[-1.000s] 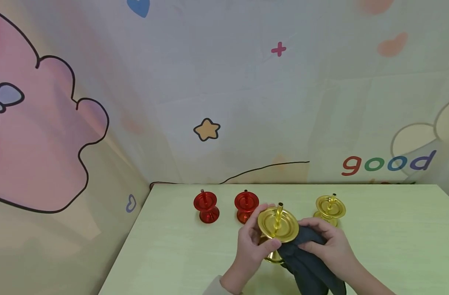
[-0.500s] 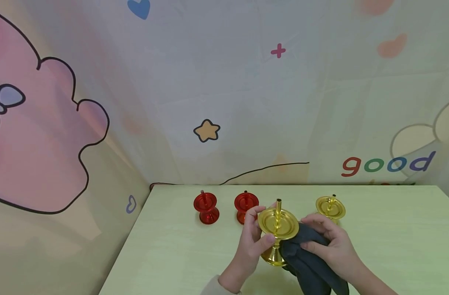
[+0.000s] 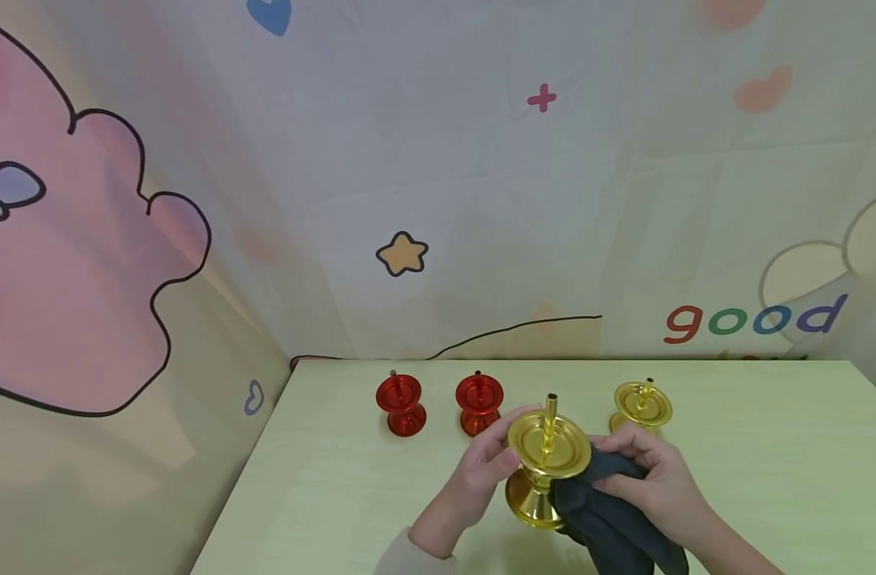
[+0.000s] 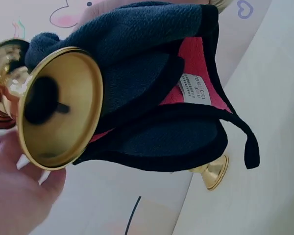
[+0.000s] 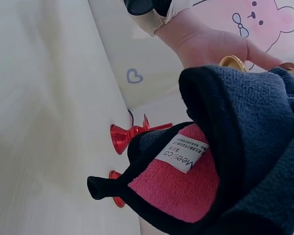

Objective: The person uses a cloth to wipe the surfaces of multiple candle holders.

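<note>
My left hand [image 3: 473, 475] grips a shiny gold candle holder [image 3: 531, 451] by the left side of its dish. Held up over the table, the holder tilts, with its thin tube pointing upward and its flared base showing below. In my right hand [image 3: 660, 483] is a dark blue cloth [image 3: 610, 511], bunched against the right side of the holder below the dish. The left wrist view shows the cloth's pink underside and white label [image 4: 193, 89], with the gold base [image 4: 81, 129] beside it. My right fingertips are partly hidden by the cloth.
Two red candle holders [image 3: 406, 419] [image 3: 479, 395] stand at the back left of the pale table [image 3: 323, 495]. Another gold candle holder [image 3: 642, 403] stands at the back right, partly behind my right hand. A printed curtain [image 3: 481, 200] hangs behind the table.
The gold candle holder has tilted, its base swinging leftward and more into sight. My left thumb has shifted from the front of the dish to its left edge. The cloth follows slightly right and down.
</note>
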### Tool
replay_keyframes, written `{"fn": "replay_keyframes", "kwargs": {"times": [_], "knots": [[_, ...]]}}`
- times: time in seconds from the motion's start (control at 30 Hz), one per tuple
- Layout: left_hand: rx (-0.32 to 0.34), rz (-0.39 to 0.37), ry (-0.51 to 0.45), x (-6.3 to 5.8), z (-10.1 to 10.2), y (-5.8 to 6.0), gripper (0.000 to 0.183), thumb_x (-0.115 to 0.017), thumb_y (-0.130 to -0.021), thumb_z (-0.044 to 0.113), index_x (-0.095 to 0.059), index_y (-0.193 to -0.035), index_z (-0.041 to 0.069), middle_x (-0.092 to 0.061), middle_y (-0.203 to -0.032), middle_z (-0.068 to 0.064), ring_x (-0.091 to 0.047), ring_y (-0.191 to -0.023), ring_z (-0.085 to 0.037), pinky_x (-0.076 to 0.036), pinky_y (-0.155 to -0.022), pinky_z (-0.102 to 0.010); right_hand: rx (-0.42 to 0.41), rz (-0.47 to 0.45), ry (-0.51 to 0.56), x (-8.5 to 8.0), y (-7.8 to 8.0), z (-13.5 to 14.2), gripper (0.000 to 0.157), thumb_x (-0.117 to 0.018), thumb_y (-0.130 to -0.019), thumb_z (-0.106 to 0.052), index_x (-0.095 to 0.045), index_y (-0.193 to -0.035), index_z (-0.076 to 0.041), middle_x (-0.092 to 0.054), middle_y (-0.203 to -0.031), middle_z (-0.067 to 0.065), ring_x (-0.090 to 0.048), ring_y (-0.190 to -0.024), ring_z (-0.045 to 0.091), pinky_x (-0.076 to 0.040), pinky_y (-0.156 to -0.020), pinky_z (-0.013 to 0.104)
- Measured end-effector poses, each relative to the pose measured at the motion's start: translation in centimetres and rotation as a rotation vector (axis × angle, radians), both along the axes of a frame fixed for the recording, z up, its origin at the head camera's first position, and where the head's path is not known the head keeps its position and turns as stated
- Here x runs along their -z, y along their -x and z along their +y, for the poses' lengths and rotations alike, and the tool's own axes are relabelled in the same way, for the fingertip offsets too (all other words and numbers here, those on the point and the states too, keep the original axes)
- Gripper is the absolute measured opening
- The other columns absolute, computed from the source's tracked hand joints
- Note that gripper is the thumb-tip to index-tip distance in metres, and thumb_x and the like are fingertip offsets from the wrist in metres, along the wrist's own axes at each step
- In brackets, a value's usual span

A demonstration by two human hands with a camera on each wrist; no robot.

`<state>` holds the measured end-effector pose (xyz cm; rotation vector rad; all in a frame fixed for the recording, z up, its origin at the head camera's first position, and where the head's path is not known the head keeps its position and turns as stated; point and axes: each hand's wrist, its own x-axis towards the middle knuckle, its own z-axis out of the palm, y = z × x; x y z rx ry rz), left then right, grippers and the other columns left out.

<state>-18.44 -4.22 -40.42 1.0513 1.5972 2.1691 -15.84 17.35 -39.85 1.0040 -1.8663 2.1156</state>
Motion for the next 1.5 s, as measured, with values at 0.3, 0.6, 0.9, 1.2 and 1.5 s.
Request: {"fn": "replay_keyframes", "kwargs": {"times": [0.3, 0.6, 0.9, 1.2, 1.5], "knots": [[-0.347, -0.148, 0.103, -0.8, -0.3, -0.4, 0.042, -0.052, -0.089, 0.021, -0.047, -0.125, 0.001, -0.047, -0.130, -0.014, -0.050, -0.114, -0.008, -0.041, -0.094, -0.020, 0.166, -0.026, -0.058, -0.1, -0.3, -0.1, 0.043, -0.057, -0.067, 0.023, -0.058, -0.091, -0.012, -0.065, -0.100, -0.011, -0.059, -0.096, -0.001, -0.049, -0.074, 0.013], [-0.390, -0.005, 0.215, -1.0, 0.2, -1.2, 0.059, -0.063, -0.081, 0.027, -0.040, -0.133, 0.009, -0.045, -0.133, -0.003, -0.044, -0.121, -0.013, -0.036, -0.101, -0.029, 0.243, 0.011, -0.133, 0.2, -0.4, -0.5, 0.040, -0.061, -0.066, 0.020, -0.059, -0.090, -0.011, -0.064, -0.102, -0.014, -0.059, -0.095, -0.002, -0.049, -0.072, 0.012], [-0.002, 0.060, 0.195, -1.2, -1.1, 0.0, 0.072, -0.058, -0.081, 0.044, -0.031, -0.137, 0.006, -0.037, -0.138, -0.015, -0.040, -0.124, -0.011, -0.033, -0.102, -0.025, -0.013, 0.027, -0.009, 0.5, 0.0, 0.7, 0.048, -0.051, -0.067, 0.028, -0.059, -0.098, -0.007, -0.064, -0.106, -0.004, -0.059, -0.099, 0.005, -0.049, -0.076, 0.015], [-0.229, -0.029, 0.268, -1.0, -1.2, -0.1, 0.071, -0.062, -0.079, 0.039, -0.034, -0.135, 0.008, -0.042, -0.136, -0.007, -0.042, -0.123, -0.014, -0.037, -0.099, -0.025, 0.130, 0.013, -0.033, 0.6, -0.2, 0.5, 0.047, -0.054, -0.065, 0.027, -0.060, -0.094, -0.010, -0.065, -0.103, -0.007, -0.059, -0.097, 0.002, -0.050, -0.071, 0.015], [-0.495, 0.244, 0.377, -0.3, 0.5, -1.5, 0.062, -0.060, -0.084, 0.022, -0.031, -0.136, 0.004, -0.040, -0.137, -0.008, -0.042, -0.123, -0.020, -0.038, -0.099, -0.033, 0.373, 0.088, -0.180, 0.8, -0.4, -0.7, 0.039, -0.063, -0.062, 0.022, -0.060, -0.089, -0.006, -0.064, -0.100, -0.014, -0.058, -0.096, -0.004, -0.048, -0.072, 0.010]]}}
